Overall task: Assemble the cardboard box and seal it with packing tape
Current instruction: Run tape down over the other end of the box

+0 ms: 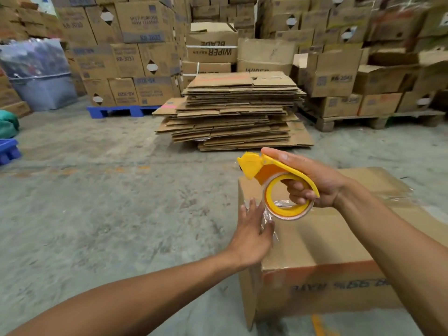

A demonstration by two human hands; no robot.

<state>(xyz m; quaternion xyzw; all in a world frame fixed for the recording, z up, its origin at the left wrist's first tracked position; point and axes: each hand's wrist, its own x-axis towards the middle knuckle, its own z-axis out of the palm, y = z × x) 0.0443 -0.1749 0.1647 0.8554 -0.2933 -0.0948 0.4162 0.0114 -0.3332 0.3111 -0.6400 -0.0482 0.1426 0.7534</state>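
An assembled cardboard box [322, 241] stands on the concrete floor at the lower right, its top flaps closed and clear tape running along the top. My right hand [312, 180] grips a yellow tape dispenser [274, 180] holding a roll of clear tape, raised just above the box's left end. My left hand [254, 234] lies flat, fingers spread, against the box's upper left edge, pressing crinkled clear tape [268, 224] that hangs from the roll down over the edge.
A pile of flattened cartons [235, 110] lies on the floor ahead. Stacked boxes on a blue pallet [121, 110] and a wooden pallet [363, 120] line the back. A grey bin [43, 90] stands at the left. Open concrete floor [109, 202] spreads to my left.
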